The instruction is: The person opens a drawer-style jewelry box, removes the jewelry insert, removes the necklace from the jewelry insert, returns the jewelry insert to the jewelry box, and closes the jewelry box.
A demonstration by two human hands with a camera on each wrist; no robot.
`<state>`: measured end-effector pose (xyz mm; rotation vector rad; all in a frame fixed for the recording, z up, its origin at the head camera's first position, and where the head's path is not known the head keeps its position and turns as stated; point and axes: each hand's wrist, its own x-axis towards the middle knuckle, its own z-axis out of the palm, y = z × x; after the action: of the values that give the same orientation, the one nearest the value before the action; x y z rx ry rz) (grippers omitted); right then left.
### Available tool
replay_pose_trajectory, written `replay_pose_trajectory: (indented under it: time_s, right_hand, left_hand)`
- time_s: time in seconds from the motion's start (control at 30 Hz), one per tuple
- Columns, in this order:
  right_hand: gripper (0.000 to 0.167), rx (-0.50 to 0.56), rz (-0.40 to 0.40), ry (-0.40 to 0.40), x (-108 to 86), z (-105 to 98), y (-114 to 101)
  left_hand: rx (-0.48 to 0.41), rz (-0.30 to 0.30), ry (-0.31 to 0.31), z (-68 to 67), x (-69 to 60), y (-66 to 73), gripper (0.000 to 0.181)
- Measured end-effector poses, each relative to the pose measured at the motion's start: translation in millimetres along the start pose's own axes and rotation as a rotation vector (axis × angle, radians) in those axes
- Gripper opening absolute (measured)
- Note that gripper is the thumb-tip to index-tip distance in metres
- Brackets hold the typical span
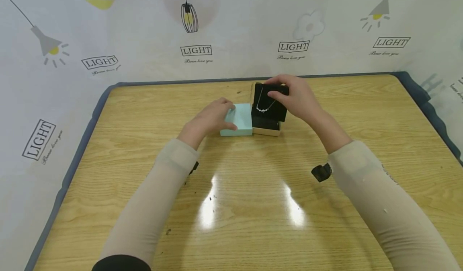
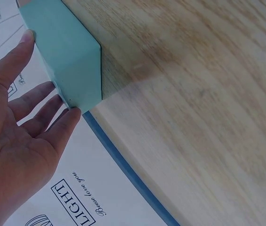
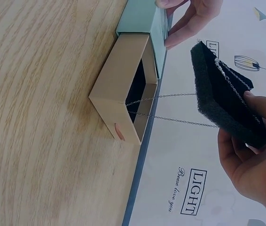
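Note:
A light teal jewelry box sleeve [image 1: 241, 119] lies on the table with its beige drawer [image 3: 116, 70] pulled out to the right. My left hand [image 1: 209, 119] grips the sleeve's left end, thumb and fingertips at its edges. Lifted over the drawer is a black foam insert [image 3: 206, 89], which my right hand [image 1: 300, 100] pinches between thumb and fingers. A thin silver necklace [image 1: 263, 110] with small bright stones hangs across the insert's face. In the right wrist view, two strands of its chain [image 3: 170, 95] stretch from the insert down into the drawer, whose inside is dark.
The wood-grain table [image 1: 249, 206] has a dark blue border [image 1: 173, 81] at its back edge. Behind it stands a white printed backdrop [image 1: 238, 29] with lamp drawings. A black strap piece [image 1: 321, 173] hangs by the right sleeve.

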<state>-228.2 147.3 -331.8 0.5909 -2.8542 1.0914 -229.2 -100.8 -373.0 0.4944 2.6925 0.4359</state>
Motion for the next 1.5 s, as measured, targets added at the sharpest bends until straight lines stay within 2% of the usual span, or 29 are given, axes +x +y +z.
replay_pose_trajectory:
  time_s: [1.5]
  right_hand:
    - [0.031, 0.034, -0.038, 0.049, -4.5, -16.2, -15.6]
  left_hand:
    - [-0.005, 0.005, 0.01, -1.0, -2.0, 0.3, 0.073]
